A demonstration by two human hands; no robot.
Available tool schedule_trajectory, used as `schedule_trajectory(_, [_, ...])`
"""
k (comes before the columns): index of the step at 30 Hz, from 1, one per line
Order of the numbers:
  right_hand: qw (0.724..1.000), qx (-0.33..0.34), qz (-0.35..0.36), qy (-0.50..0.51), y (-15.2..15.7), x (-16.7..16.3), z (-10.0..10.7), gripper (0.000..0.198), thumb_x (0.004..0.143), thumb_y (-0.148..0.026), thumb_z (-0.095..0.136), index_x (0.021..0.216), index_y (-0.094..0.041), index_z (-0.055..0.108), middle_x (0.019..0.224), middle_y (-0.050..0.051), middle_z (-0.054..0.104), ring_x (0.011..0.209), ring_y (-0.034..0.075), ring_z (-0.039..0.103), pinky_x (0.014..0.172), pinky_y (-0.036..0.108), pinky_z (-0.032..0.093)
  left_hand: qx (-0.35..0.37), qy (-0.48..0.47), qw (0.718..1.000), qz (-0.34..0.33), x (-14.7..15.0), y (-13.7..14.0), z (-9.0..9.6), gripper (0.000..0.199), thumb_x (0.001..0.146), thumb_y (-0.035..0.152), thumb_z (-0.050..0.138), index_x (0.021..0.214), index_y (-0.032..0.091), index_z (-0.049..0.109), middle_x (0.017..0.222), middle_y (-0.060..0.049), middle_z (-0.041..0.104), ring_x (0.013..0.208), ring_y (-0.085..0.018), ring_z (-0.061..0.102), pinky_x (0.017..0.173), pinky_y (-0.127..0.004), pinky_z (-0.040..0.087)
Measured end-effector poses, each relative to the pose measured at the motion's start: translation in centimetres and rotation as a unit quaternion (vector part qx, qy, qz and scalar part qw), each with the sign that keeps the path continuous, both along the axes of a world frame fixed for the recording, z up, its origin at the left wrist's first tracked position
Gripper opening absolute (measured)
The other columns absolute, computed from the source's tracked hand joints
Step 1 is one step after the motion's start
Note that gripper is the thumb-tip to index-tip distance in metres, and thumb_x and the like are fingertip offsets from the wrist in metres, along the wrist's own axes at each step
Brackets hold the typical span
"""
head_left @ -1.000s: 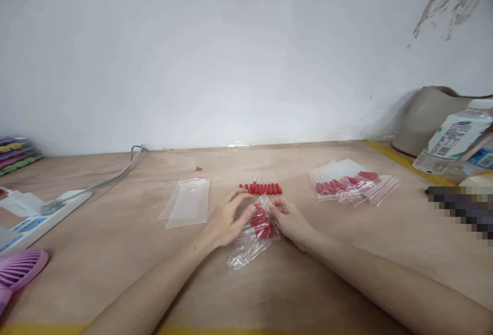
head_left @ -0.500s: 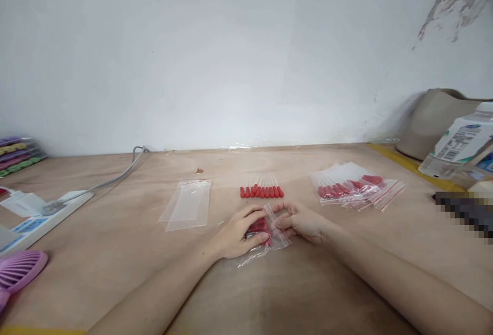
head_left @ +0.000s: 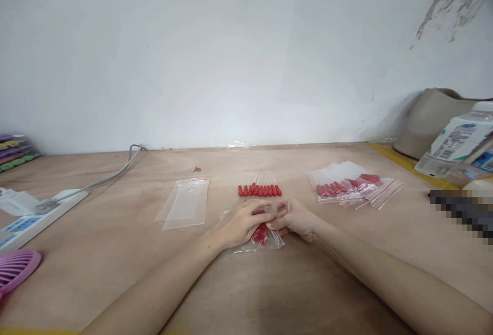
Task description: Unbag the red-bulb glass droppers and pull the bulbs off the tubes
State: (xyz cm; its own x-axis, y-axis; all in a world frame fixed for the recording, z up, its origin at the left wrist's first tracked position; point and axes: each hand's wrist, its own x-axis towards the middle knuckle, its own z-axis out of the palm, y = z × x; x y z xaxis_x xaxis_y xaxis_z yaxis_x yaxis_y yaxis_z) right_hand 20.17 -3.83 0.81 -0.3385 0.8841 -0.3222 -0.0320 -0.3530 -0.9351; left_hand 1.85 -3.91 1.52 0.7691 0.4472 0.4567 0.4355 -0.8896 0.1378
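Observation:
A clear zip bag (head_left: 246,247) with red rubber bulbs (head_left: 260,234) in it lies in front of me, partly hidden by my fingers. My left hand (head_left: 243,224) rests over the bag, its thumb and fingers closed on it. At the bag's zip end, my right hand (head_left: 295,219) pinches the plastic between thumb and fingers. Just beyond my hands lies a row of droppers (head_left: 265,190), thin clear tubes with red bulbs pointing toward me. Several filled zip bags (head_left: 346,186) overlap to the right. Flat zip bags (head_left: 187,206) without contents lie to the left.
At the left are a power strip (head_left: 50,214) with a grey cable, a pink slotted object (head_left: 19,268) and a colourful pack (head_left: 15,152). A plastic bottle (head_left: 450,142), a beige container (head_left: 419,124) and a pixelated dark object (head_left: 458,209) stand or lie right. A wall backs the table.
The zip end of the bag has come down flatter and more of the red bulbs shows. My hands have drawn closer together. The whole view has shifted slightly.

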Motion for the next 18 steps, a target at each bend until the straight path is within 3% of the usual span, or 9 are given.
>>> schedule_trajectory(9, [1.0,0.007,0.001,-0.027,-0.1,-0.4,0.1,0.058,0.04,-0.017,0.083,0.077,-0.019,0.039,0.049,-0.009,0.054,0.041,0.009,0.053,0.038,0.017,0.041,0.106,-0.039,0.993,-0.032,0.4,0.5,-0.3,0.025,0.089,0.019,0.038,0.088,0.016,0.063,0.096,-0.006,0.065,0.088,-0.014,0.06,0.077,-0.026,0.049])
schedule_trajectory(15, [0.996,0.025,0.08,0.007,-0.1,0.7,0.1,0.052,0.051,-0.031,0.08,0.085,-0.018,0.042,0.056,-0.007,0.059,0.047,0.007,0.056,0.05,0.019,0.048,0.098,-0.047,0.994,-0.024,0.3,0.5,-0.6,0.021,0.089,0.018,0.04,0.085,0.016,0.061,0.091,-0.005,0.066,0.083,-0.013,0.061,0.075,-0.024,0.049])
schedule_trajectory(18, [0.994,0.061,0.081,0.037,0.0,1.2,-0.3,0.047,0.055,-0.034,0.077,0.085,-0.018,0.045,0.063,-0.005,0.06,0.058,0.008,0.06,0.058,0.022,0.05,0.081,-0.039,0.996,-0.005,0.2,0.5,-0.7,0.02,0.088,0.018,0.04,0.084,0.017,0.06,0.089,-0.004,0.065,0.079,-0.012,0.06,0.072,-0.023,0.048])
